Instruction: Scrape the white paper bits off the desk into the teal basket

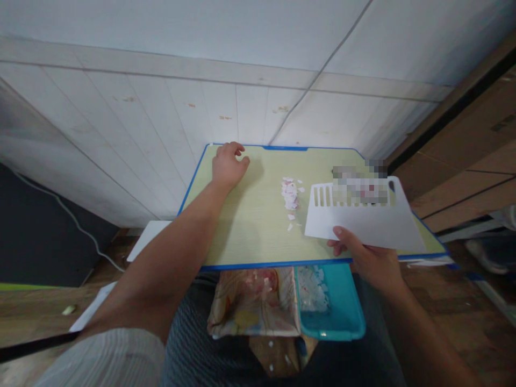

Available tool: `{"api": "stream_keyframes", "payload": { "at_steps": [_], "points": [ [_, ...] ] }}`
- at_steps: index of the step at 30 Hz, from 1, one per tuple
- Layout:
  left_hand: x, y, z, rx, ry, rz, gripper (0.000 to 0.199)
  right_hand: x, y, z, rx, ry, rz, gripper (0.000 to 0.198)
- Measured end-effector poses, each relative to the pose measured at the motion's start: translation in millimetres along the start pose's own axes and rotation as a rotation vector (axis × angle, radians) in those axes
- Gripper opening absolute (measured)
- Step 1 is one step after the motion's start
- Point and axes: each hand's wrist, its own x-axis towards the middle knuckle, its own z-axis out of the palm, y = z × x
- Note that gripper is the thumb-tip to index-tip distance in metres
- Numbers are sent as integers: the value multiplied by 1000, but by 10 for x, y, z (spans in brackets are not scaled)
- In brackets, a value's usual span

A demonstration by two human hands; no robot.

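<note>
Head view: the right hand pinches a white slotted card by its near edge — the small pile of paper scraps lies just left of it, while the left hand rests loosely curled, empty, at the tray table's far corner.

Single head view, looking forward and down from close range over the board; wall at 12 o'clock, wearer's lap at 6 o'clock.

white scraper top pixelated, tray partly hidden
</note>
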Motion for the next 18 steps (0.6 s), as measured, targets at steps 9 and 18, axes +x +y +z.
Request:
{"api": "stream_keyframes", "payload": {
  "at_steps": [9,18],
  "points": [
    [-34,-143,130,142,-131,-49,27,-96,210,-4,17,124,-30,47],
    [-71,-141,152,202,-222,-32,31,-2,160,15,39,83,10,50]
  ]
}}
